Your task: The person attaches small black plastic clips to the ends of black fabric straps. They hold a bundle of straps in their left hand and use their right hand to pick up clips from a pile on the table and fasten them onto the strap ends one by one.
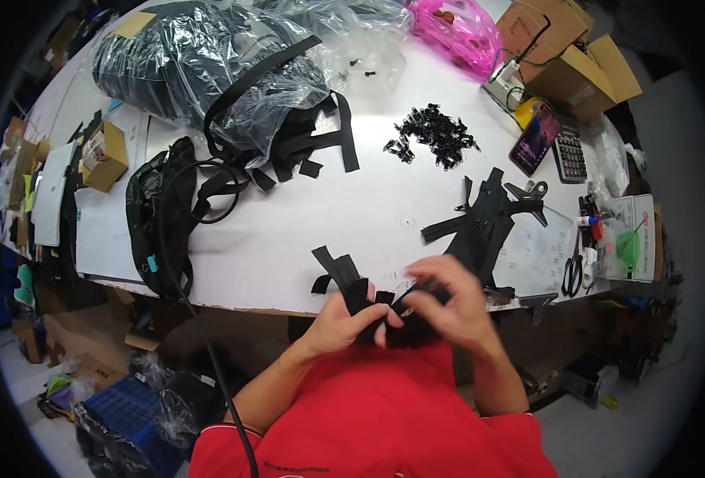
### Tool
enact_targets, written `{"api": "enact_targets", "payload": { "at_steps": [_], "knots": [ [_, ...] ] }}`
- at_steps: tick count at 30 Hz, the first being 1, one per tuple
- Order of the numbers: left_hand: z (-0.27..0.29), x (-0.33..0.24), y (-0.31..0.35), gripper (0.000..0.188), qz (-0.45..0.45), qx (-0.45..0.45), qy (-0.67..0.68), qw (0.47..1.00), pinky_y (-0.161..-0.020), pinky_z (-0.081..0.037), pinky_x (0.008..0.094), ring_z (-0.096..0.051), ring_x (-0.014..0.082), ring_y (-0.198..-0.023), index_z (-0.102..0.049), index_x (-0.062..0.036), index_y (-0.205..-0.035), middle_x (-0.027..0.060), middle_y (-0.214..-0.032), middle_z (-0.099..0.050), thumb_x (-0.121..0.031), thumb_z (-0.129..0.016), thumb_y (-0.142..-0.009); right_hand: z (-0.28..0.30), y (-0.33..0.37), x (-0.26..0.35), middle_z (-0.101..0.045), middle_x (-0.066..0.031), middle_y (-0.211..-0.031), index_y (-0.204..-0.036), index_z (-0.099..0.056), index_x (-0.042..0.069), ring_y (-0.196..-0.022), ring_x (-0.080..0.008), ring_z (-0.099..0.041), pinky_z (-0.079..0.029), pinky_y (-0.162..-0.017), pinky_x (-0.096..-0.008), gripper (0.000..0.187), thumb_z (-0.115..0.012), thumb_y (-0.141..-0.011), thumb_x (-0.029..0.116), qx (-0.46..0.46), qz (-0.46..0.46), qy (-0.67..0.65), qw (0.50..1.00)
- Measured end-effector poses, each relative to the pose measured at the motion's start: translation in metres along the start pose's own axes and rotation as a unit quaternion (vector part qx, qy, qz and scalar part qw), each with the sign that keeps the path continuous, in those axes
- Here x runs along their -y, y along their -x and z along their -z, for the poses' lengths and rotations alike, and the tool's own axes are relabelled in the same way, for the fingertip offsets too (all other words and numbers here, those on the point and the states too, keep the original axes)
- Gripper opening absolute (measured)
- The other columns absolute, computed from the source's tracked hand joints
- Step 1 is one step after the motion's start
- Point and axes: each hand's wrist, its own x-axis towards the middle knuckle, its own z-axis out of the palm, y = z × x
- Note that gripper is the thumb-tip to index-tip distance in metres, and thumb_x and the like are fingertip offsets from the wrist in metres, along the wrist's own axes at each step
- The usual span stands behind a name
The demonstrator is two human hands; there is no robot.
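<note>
At the table's front edge my left hand [352,320] is closed round black webbing straps [340,271], whose loose ends stick up past the fingers. Its thumb presses on a dark piece near the fingertips. Just to the right is my right hand [456,311], its fingers curved over more black material and smeared by motion; whether it grips that material I cannot tell. Beyond it, a bundle of black straps [480,231] lies on the white table [352,215], with a metal clip [530,195] at its far end. Farther back is a pile of small black clasps [436,135].
Clear plastic bags of dark goods [201,64] fill the back left. A black mesh piece [161,215] and a black cable [195,319] are at left. To the right are a phone [536,140], a calculator [569,155], scissors [573,271] and cardboard boxes [579,76].
</note>
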Motion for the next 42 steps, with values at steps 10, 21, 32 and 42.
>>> {"api": "enact_targets", "payload": {
  "at_steps": [10,21,32,42],
  "knots": [
    [-0.011,0.014,0.010,0.023,-0.294,-0.189,-0.384,0.855,-0.075,-0.048,0.0306,-0.059,0.0205,-0.086,-0.060,-0.0045,-0.095,0.0097,-0.099,-0.059,-0.002,-0.077,-0.080,-0.052,0.020,-0.002,-0.064,-0.0043,-0.103,-0.116,-0.061,-0.003,-0.090,-0.0105,-0.061,-0.051,-0.081,-0.0255,0.023,-0.063,-0.094,0.002,-0.035,-0.140,-0.346,0.927],
    [0.001,-0.005,0.018,0.031,-0.088,-0.110,-0.170,0.975,-0.074,-0.051,0.0262,-0.064,0.0111,-0.077,-0.061,0.0029,-0.112,0.0074,-0.086,-0.068,-0.021,-0.043,-0.106,-0.035,0.016,0.007,-0.063,-0.0034,-0.100,-0.114,-0.060,-0.001,-0.092,-0.0076,-0.060,-0.049,-0.081,-0.0219,0.021,-0.062,-0.094,-0.002,-0.092,-0.120,-0.270,0.951],
    [0.033,-0.034,0.052,0.018,-0.209,-0.232,-0.185,0.932,-0.068,-0.048,0.0235,-0.059,0.0101,-0.072,-0.065,-0.0009,-0.091,0.0021,-0.079,-0.063,0.007,-0.075,-0.078,0.036,0.038,-0.022,-0.061,-0.0029,-0.102,-0.116,-0.060,-0.001,-0.081,-0.0055,-0.053,-0.046,-0.073,-0.0213,0.019,-0.053,-0.098,0.003,-0.393,-0.099,-0.084,0.910],
    [-0.010,-0.025,0.020,0.026,-0.201,-0.161,-0.228,0.939,-0.072,-0.048,0.0226,-0.059,0.0075,-0.082,-0.067,-0.0015,-0.109,-0.0001,-0.088,-0.065,-0.002,-0.075,-0.085,-0.029,0.013,0.023,-0.067,-0.0107,-0.102,-0.113,-0.063,-0.002,-0.097,-0.0160,-0.064,-0.052,-0.082,-0.0293,0.025,-0.065,-0.088,-0.001,0.029,-0.077,-0.122,0.989]
  ]
}}
